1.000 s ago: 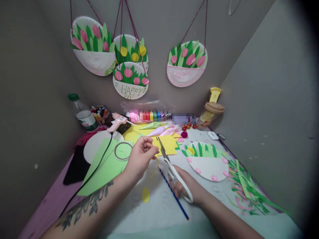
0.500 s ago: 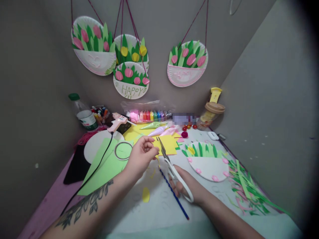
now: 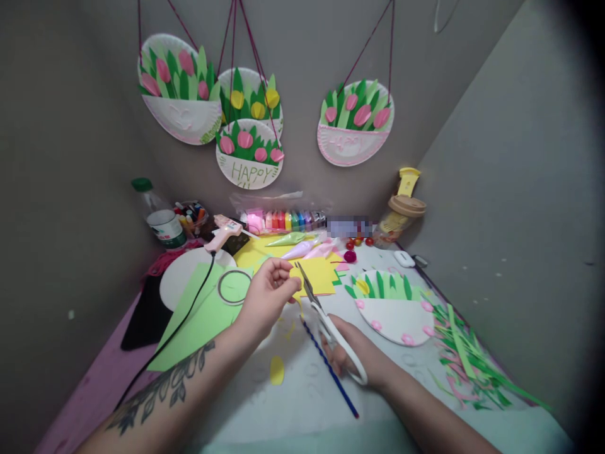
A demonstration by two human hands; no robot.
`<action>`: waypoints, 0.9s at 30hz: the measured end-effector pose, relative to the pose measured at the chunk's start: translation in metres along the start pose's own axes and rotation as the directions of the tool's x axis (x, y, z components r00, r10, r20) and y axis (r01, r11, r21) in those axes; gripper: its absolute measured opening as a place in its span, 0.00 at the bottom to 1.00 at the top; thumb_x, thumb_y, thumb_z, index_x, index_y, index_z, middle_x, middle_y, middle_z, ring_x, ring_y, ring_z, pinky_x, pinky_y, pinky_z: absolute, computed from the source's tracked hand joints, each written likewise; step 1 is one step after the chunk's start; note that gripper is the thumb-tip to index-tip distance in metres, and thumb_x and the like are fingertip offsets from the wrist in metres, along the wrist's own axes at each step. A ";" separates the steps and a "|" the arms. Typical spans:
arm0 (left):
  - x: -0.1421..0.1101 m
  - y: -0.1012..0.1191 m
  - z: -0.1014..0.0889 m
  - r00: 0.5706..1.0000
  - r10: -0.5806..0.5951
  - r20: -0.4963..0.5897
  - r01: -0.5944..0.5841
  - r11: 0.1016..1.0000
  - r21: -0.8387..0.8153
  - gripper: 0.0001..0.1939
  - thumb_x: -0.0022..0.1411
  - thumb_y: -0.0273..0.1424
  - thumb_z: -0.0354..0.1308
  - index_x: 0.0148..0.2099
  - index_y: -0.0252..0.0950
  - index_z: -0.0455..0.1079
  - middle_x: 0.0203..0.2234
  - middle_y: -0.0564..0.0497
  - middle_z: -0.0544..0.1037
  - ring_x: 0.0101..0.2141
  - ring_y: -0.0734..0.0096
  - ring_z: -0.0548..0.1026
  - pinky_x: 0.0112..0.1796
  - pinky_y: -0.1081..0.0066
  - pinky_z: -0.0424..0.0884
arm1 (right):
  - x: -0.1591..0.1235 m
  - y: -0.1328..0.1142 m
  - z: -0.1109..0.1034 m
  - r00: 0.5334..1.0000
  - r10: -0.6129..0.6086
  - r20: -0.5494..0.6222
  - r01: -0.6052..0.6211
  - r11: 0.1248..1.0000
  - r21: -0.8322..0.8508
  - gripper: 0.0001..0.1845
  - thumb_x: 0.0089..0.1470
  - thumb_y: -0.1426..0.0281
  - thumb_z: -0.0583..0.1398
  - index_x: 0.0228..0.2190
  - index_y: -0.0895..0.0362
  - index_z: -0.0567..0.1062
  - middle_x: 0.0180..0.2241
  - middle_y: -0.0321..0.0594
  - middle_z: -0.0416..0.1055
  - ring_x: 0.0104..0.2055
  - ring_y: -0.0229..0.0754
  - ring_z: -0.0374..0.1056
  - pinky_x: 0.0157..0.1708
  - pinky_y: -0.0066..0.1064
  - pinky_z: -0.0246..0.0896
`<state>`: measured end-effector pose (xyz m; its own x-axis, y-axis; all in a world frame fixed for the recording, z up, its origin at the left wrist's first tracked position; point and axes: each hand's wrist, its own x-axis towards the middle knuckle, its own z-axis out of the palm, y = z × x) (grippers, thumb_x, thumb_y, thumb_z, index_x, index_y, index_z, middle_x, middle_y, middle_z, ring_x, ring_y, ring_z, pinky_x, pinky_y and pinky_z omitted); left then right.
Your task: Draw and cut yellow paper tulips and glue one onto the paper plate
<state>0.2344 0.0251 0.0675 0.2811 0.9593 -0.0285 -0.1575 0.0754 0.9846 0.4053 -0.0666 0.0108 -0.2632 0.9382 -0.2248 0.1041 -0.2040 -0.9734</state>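
My left hand point(image 3: 271, 293) is closed in a pinch on a small piece of yellow paper point(image 3: 295, 272), partly hidden by the fingers. My right hand point(image 3: 347, 347) grips white-handled scissors point(image 3: 343, 343), their slim blades pointing up and away beside the left fingertips. The blade tips stand slightly apart, close to the yellow paper. A thin yellow offcut point(image 3: 301, 308) hangs below the left fingers. Under the scissors lies a dark blue twisted pencil point(image 3: 333, 372). A yellow paper oval point(image 3: 276, 370) rests on the white table cover between my forearms.
A paper-plate flower basket point(image 3: 397, 318) lies right, beside green and pink paper scraps point(image 3: 466, 366). Left are green sheets point(image 3: 189, 334), a tape roll point(image 3: 235, 287) and a corded pink glue gun point(image 3: 222, 233). Behind stand a bottle point(image 3: 163, 217) and a lidded cup point(image 3: 401, 214). Finished plates point(image 3: 354, 148) hang above.
The yellow paper in my left fingers shows more broadly now. The scissor tips have shifted very slightly toward the left hand; the rest of the table is the same.
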 end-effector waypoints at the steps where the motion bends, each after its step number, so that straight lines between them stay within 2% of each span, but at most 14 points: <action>1: 0.000 -0.001 0.000 1.000 0.004 0.000 -0.004 1.000 0.009 0.14 0.50 0.31 0.62 0.37 0.37 0.61 0.23 0.59 0.67 0.25 0.77 0.68 0.22 0.78 0.67 | 0.000 0.000 0.000 1.000 0.011 -0.002 -0.011 1.000 0.002 0.12 0.42 0.67 0.61 0.28 0.55 0.62 0.22 0.29 0.62 0.19 0.31 0.58 0.18 0.23 0.54; 9: 0.000 -0.001 -0.001 0.999 0.027 0.032 -0.030 0.996 0.080 0.13 0.51 0.30 0.60 0.37 0.37 0.60 0.22 0.59 0.67 0.24 0.78 0.67 0.25 0.76 0.68 | 0.003 0.002 0.002 0.999 0.049 -0.011 -0.048 0.998 0.048 0.12 0.35 0.74 0.55 0.28 0.55 0.62 0.21 0.27 0.61 0.19 0.31 0.58 0.18 0.23 0.54; 19: -0.001 0.003 -0.001 1.000 0.029 0.008 -0.029 0.998 0.050 0.12 0.51 0.30 0.60 0.37 0.37 0.61 0.26 0.58 0.65 0.26 0.78 0.65 0.25 0.75 0.70 | 0.000 -0.001 -0.002 0.996 0.080 -0.027 -0.081 0.996 -0.027 0.11 0.34 0.74 0.55 0.27 0.55 0.63 0.22 0.28 0.63 0.21 0.32 0.58 0.21 0.24 0.54; 27: 0.000 0.002 -0.002 0.999 0.041 -0.003 -0.041 0.999 0.028 0.12 0.52 0.31 0.60 0.36 0.37 0.61 0.26 0.58 0.66 0.26 0.77 0.66 0.24 0.76 0.70 | -0.001 -0.006 -0.001 0.996 0.088 -0.013 -0.088 0.995 -0.039 0.10 0.34 0.74 0.55 0.26 0.55 0.62 0.19 0.27 0.62 0.20 0.32 0.56 0.20 0.23 0.50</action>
<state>0.2319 0.0254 0.0692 0.2719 0.9623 0.0114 -0.1418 0.0284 0.9895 0.4064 -0.0661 0.0174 -0.2405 0.9203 -0.3086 0.1639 -0.2748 -0.9474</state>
